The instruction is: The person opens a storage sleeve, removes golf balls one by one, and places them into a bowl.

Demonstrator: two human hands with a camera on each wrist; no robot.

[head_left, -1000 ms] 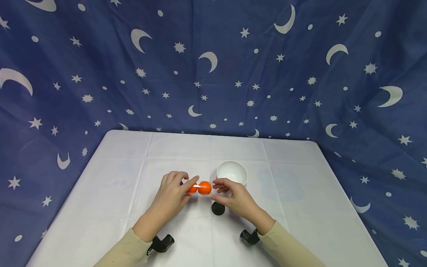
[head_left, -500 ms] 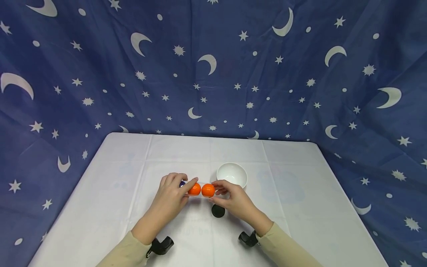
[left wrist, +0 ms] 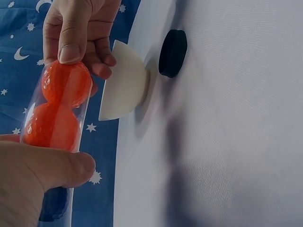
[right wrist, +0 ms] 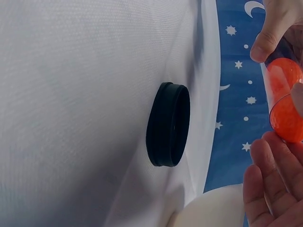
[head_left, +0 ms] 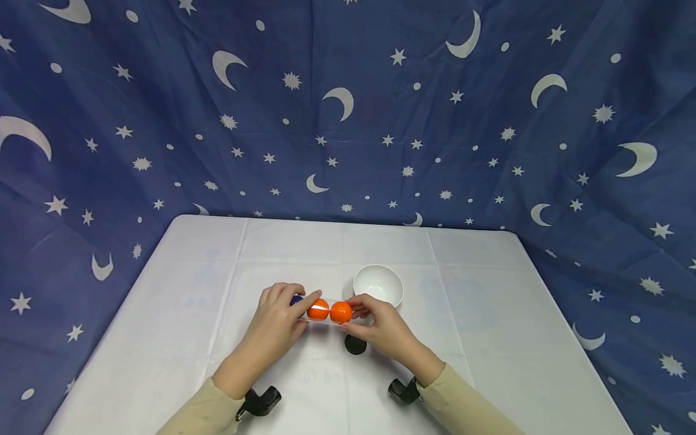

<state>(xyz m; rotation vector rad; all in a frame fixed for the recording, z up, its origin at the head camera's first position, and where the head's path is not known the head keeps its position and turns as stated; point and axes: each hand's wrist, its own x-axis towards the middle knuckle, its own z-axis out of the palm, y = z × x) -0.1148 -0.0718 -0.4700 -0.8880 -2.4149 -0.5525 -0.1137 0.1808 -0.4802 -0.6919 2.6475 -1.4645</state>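
Note:
My left hand (head_left: 277, 320) grips a clear tube (left wrist: 81, 130) lying nearly level above the table, thumb across its side. Inside are an orange golf ball (head_left: 318, 309) and, farther left, a dark blue ball (left wrist: 54, 204) partly hidden by that hand. A second orange golf ball (right wrist: 288, 124) bulges from the tube's open right end. My right hand (head_left: 388, 326) pinches this ball at the mouth, its thumb on one side and fingers on the other. Below lies a round black cap (right wrist: 168, 125) on the table.
A white bowl (head_left: 378, 284) stands just behind the right hand. White cloth covers the table (head_left: 272, 248), and a dark blue curtain with moons and stars (head_left: 348, 109) hangs behind it. Black wrist mounts (head_left: 261, 402) show under the sleeves.
Both orange balls have shifted slightly right along the tube, the front one reaching the right hand's fingers. More of the blue ball shows beside the left hand. The cap and bowl stay put.

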